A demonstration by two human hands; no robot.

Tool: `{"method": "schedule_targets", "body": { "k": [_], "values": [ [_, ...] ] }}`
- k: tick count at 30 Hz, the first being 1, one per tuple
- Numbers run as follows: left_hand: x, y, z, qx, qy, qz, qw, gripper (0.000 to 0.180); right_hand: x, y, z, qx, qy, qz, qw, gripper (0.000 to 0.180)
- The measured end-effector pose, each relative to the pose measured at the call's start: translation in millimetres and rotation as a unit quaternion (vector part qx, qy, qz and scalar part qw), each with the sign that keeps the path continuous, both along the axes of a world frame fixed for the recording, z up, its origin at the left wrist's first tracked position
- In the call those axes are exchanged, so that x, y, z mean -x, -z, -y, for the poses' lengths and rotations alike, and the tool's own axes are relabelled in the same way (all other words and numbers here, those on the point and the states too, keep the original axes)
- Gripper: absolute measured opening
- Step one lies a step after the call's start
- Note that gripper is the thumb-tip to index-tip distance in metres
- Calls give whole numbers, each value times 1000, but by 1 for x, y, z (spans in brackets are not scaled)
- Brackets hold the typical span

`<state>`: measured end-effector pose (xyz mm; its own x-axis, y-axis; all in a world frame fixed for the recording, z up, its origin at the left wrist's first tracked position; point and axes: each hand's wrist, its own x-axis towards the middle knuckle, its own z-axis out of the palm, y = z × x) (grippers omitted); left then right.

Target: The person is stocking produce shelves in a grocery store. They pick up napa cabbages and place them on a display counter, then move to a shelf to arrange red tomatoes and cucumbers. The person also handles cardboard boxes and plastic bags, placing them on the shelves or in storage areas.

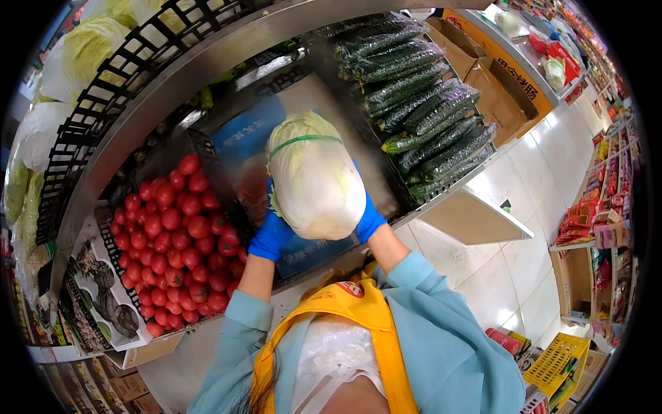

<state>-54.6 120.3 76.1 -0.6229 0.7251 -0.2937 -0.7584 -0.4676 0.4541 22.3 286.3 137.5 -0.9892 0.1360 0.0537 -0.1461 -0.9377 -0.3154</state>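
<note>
Both gloved hands, left hand [270, 236] and right hand [368, 219], clamped under the base of a napa cabbage [316, 178] to bear its weight, raised above the empty blue-lined bin [241, 138] between tomatoes [176, 241] and wrapped cucumbers [420, 96].

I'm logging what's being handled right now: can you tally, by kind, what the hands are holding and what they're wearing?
Cabbage, pale, with a green band around it: 1, held between both hands
Blue gloves: 2, one on the left hand, one on the right hand
Total: 3
The tomatoes and wrapped cucumbers are piled too densely to count.
</note>
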Motion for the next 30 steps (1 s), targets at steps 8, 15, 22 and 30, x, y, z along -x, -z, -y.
{"method": "schedule_targets", "body": {
  "k": [8,15,22,30],
  "values": [
    [41,4,4,257,4,-148,955,54,-5,-6,-2,-104,60,-28,992,31],
    [17,-47,14,290,-55,-146,944,51,-7,3,-10,11,-64,-8,998,44],
    [1,-35,-7,116,-24,-84,989,44,14,24,-21,-118,-77,116,983,52],
    [-26,-61,11,-69,-1,-40,997,52,-15,-39,-34,-477,-127,218,842,62]
  ]
}}
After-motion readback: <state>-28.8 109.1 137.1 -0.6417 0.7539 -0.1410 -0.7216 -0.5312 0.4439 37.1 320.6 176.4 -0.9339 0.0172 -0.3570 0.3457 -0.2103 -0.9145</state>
